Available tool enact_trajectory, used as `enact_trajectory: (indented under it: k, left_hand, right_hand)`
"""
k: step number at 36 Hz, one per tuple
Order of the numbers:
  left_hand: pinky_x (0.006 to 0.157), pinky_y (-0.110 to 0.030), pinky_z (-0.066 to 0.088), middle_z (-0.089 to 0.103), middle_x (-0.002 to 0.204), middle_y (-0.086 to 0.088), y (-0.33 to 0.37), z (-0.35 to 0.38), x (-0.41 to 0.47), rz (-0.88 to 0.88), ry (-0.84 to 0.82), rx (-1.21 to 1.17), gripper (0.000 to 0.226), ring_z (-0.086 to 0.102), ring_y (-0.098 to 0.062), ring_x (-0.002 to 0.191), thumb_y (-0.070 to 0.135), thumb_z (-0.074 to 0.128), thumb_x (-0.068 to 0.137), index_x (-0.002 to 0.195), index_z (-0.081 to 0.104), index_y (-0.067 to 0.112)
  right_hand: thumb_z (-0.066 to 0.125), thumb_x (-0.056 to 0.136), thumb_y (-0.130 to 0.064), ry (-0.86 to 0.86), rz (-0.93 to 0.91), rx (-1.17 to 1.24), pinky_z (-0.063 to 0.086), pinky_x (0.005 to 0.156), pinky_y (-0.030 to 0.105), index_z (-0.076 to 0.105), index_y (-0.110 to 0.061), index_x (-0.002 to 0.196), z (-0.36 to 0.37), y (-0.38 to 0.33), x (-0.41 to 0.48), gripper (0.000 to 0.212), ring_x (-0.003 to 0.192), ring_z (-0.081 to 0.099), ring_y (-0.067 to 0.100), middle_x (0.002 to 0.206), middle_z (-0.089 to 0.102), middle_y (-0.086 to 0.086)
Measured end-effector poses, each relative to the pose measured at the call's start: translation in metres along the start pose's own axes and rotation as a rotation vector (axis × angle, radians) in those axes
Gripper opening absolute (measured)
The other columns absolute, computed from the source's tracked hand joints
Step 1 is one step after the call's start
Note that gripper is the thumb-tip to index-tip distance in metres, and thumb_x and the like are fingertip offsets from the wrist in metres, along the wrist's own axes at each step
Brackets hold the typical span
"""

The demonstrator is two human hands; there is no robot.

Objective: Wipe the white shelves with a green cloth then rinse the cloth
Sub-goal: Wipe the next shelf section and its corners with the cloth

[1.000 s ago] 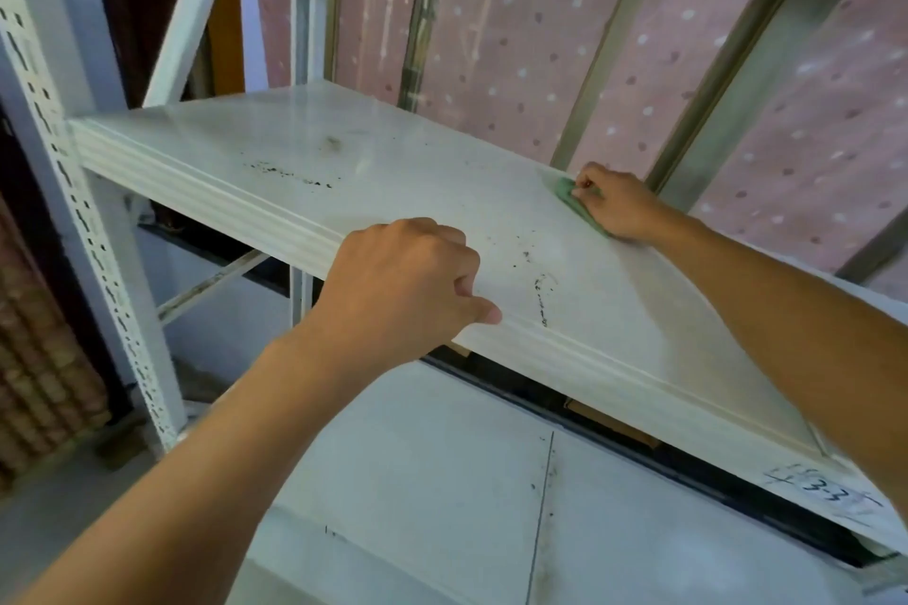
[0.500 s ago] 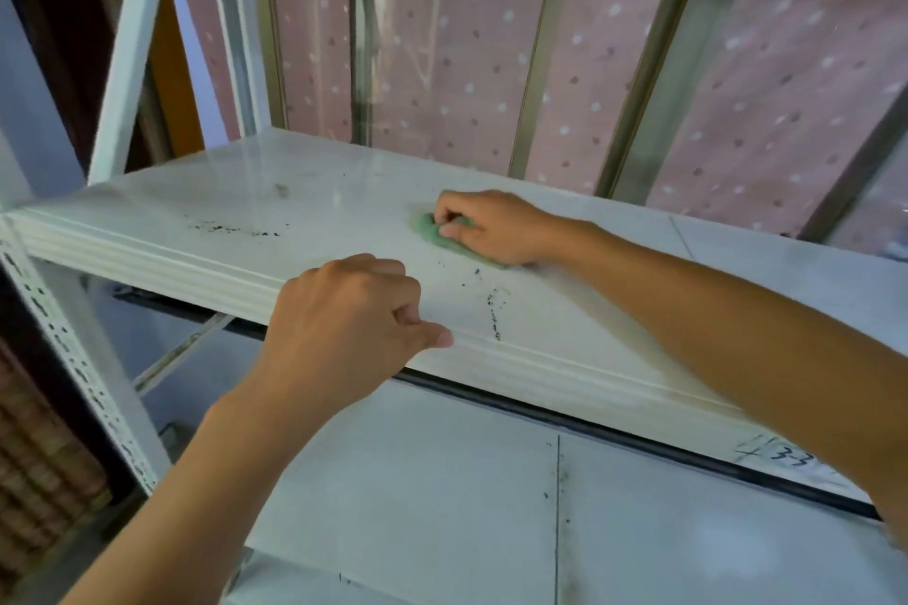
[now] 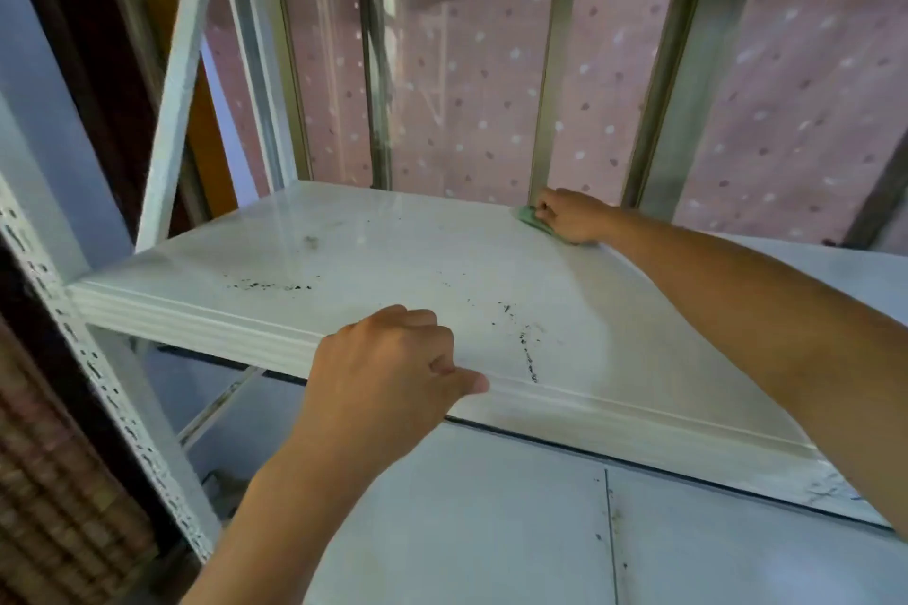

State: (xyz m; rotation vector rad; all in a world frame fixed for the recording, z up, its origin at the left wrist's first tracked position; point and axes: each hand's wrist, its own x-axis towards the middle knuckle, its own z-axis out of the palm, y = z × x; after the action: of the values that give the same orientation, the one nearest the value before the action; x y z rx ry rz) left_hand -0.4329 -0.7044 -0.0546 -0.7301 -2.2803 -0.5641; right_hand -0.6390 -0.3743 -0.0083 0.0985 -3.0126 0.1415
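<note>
A white shelf (image 3: 393, 260) fills the middle of the head view, with black specks and streaks near its front. My right hand (image 3: 572, 216) presses a small green cloth (image 3: 530, 217) flat on the shelf at its back edge, close to a window post. Most of the cloth is hidden under the fingers. My left hand (image 3: 388, 378) is curled over the shelf's front lip, thumb lying along the edge, gripping it.
A lower white shelf (image 3: 491, 531) lies below. A perforated white upright (image 3: 98, 378) stands at the front left, with a diagonal brace (image 3: 172, 84) behind. Metal window bars (image 3: 550, 79) and a pink dotted curtain (image 3: 467, 79) back the shelf.
My right hand slid the green cloth from the middle of the shelf back to its rear edge. The view tilted up. My left hand stayed on the front lip.
</note>
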Motion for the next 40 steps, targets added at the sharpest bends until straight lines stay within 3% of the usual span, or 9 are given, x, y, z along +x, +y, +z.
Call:
enact_trajectory:
  k: [4, 10, 14, 20, 25, 29, 32, 36, 40]
  left_hand:
    - [0.043, -0.026, 0.036, 0.046, 0.054, 0.007, 0.0, 0.0, -0.002, -0.002, 0.017, -0.023, 0.05, 0.043, -0.011, 0.052, 0.063, 0.071, 0.065, 0.049, 0.053, 0.019]
    - [0.049, -0.021, 0.029, 0.041, 0.056, 0.014, -0.012, 0.006, -0.001, 0.091, 0.075, -0.157, 0.047, 0.038, -0.007, 0.056, 0.058, 0.075, 0.07, 0.05, 0.055, 0.02]
    - [0.046, -0.024, 0.033, 0.048, 0.058, 0.011, -0.015, 0.007, -0.002, 0.157, 0.077, -0.18, 0.045, 0.043, -0.01, 0.057, 0.056, 0.074, 0.074, 0.054, 0.06, 0.019]
    - [0.051, -0.031, 0.047, 0.06, 0.072, 0.009, -0.034, -0.007, -0.004, 0.248, -0.005, -0.244, 0.031, 0.052, -0.009, 0.068, 0.046, 0.07, 0.085, 0.071, 0.074, 0.019]
    - [0.052, -0.029, 0.046, 0.062, 0.077, 0.004, -0.092, -0.036, -0.019, 0.265, 0.15, -0.187, 0.019, 0.056, -0.014, 0.069, 0.031, 0.072, 0.087, 0.077, 0.076, 0.016]
    - [0.056, -0.028, 0.049, 0.065, 0.08, 0.002, -0.159, -0.061, -0.03, 0.184, 0.169, -0.043, 0.011, 0.059, -0.017, 0.07, 0.023, 0.077, 0.085, 0.079, 0.077, 0.014]
    - [0.058, -0.035, 0.051, 0.065, 0.084, -0.003, -0.214, -0.075, -0.032, 0.043, 0.162, 0.032, 0.007, 0.06, -0.024, 0.074, 0.015, 0.074, 0.085, 0.082, 0.076, 0.009]
    - [0.055, -0.043, 0.054, 0.065, 0.089, -0.01, -0.275, -0.088, -0.03, -0.154, 0.123, 0.076, 0.007, 0.062, -0.033, 0.082, 0.003, 0.065, 0.085, 0.083, 0.072, 0.003]
    - [0.045, -0.031, 0.036, 0.059, 0.073, -0.008, -0.311, -0.094, -0.031, -0.118, 0.117, 0.144, 0.013, 0.058, -0.031, 0.068, -0.003, 0.07, 0.08, 0.069, 0.067, 0.004]
  right_hand:
    - [0.034, 0.107, -0.027, -0.024, -0.058, -0.019, 0.029, 0.064, 0.035, 0.045, -0.009, 0.107, 0.0, -0.028, 0.002, 0.021, 0.08, 0.044, 0.021, 0.088, 0.05, 0.008]
    - [0.036, 0.107, -0.03, -0.063, -0.382, -0.009, 0.034, 0.064, 0.034, 0.045, -0.017, 0.1, 0.004, -0.087, -0.028, 0.017, 0.073, 0.042, 0.015, 0.089, 0.051, 0.0]
    - [0.038, 0.107, -0.03, -0.091, -0.434, 0.012, 0.035, 0.063, 0.029, 0.044, -0.022, 0.098, -0.001, -0.099, -0.069, 0.014, 0.07, 0.041, 0.009, 0.085, 0.048, -0.01]
    - [0.043, 0.105, -0.031, -0.106, -0.331, -0.037, 0.039, 0.066, 0.031, 0.047, -0.028, 0.094, -0.015, -0.107, -0.089, 0.012, 0.076, 0.05, 0.012, 0.087, 0.054, -0.011]
    - [0.044, 0.105, -0.032, 0.088, -0.12, -0.077, 0.035, 0.059, 0.03, 0.053, -0.018, 0.102, -0.032, -0.156, -0.083, 0.017, 0.078, 0.053, 0.02, 0.09, 0.058, -0.001]
    - [0.042, 0.104, -0.033, 0.273, -0.008, 0.022, 0.044, 0.065, 0.036, 0.049, -0.015, 0.102, -0.054, -0.245, -0.069, 0.02, 0.077, 0.058, 0.028, 0.091, 0.062, 0.01]
    - [0.041, 0.103, -0.034, 0.307, 0.017, 0.069, 0.043, 0.067, 0.035, 0.05, -0.014, 0.105, -0.052, -0.333, -0.058, 0.022, 0.079, 0.057, 0.028, 0.094, 0.061, 0.01]
    - [0.043, 0.101, -0.027, 0.292, -0.001, 0.03, 0.047, 0.073, 0.036, 0.048, -0.011, 0.13, -0.023, -0.441, -0.036, 0.033, 0.094, 0.059, 0.033, 0.11, 0.06, 0.012]
    - [0.051, 0.097, -0.021, 0.248, 0.036, 0.044, 0.043, 0.069, 0.035, 0.048, -0.015, 0.136, 0.01, -0.501, -0.013, 0.04, 0.102, 0.061, 0.035, 0.12, 0.061, 0.012]
